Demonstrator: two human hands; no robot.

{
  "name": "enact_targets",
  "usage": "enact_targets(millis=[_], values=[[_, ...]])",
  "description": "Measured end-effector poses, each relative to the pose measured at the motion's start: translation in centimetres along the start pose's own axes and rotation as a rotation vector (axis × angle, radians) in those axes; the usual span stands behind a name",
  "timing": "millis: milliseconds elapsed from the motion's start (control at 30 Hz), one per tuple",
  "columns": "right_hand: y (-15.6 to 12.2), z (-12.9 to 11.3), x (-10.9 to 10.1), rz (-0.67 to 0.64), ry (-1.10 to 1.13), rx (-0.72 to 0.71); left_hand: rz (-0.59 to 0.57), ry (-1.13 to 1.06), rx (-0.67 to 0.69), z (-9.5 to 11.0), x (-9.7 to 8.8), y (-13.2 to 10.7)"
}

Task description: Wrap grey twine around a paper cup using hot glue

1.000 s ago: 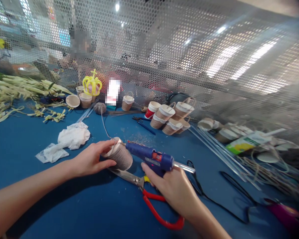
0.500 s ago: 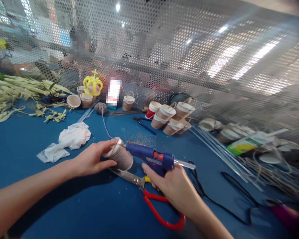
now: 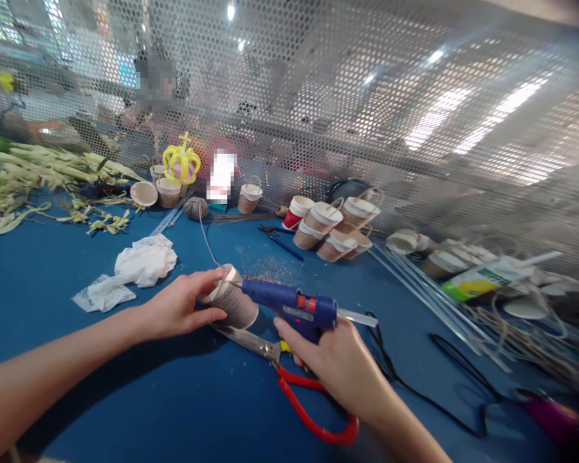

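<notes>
My left hand (image 3: 193, 302) grips a small cup (image 3: 238, 307) that lies tilted on the table, its lower part wound with grey cord and its rim whitish. In my right hand (image 3: 318, 350) is a blue hot glue gun (image 3: 289, 302), a clear glue stick poking out of its back. The gun's nozzle points left at the cup, close to its rim. From the cup a strand of cord runs back to a ball of grey yarn (image 3: 195, 207). Red-handled scissors (image 3: 313, 421) lie beneath my right hand, blades toward the cup.
Several bark-coloured cups with handles (image 3: 336, 243) stand at the back centre. Crumpled white tissue (image 3: 145, 262) is left of my hand, with pale dried husks (image 3: 53, 170) beyond. Blue pliers (image 3: 284, 244), clear glue sticks (image 3: 429, 302) and a black cable (image 3: 429, 399) lie around. A perforated metal screen (image 3: 289, 96) stands behind.
The view has shifted very slightly. Both hands, the cup and the glue gun stay in nearly the same place.
</notes>
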State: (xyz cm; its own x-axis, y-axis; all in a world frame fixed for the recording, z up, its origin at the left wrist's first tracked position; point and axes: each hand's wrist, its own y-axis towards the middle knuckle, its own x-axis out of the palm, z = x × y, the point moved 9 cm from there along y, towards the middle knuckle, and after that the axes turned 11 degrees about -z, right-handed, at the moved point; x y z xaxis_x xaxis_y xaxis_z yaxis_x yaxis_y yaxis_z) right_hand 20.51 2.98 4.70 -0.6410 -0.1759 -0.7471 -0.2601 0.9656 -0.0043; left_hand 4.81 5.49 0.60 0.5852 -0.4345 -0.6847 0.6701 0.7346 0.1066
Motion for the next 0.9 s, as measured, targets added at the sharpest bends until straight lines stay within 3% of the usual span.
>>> enact_targets(millis=[467,667,900], values=[[-1.2,-1.8,1.6,-0.077,-0.106,-0.19,-0.013,0.032,0.022,0.6,-0.2,0.2],[-0.9,-2.7,0.2,-0.001,-0.122,-0.202,0.007,0.014,0.002,0.2,-0.2,0.1],[-1.3,-1.1,1.7,-0.049,-0.158,-0.182,0.0,0.048,0.017,0.4,-0.2,0.1]])
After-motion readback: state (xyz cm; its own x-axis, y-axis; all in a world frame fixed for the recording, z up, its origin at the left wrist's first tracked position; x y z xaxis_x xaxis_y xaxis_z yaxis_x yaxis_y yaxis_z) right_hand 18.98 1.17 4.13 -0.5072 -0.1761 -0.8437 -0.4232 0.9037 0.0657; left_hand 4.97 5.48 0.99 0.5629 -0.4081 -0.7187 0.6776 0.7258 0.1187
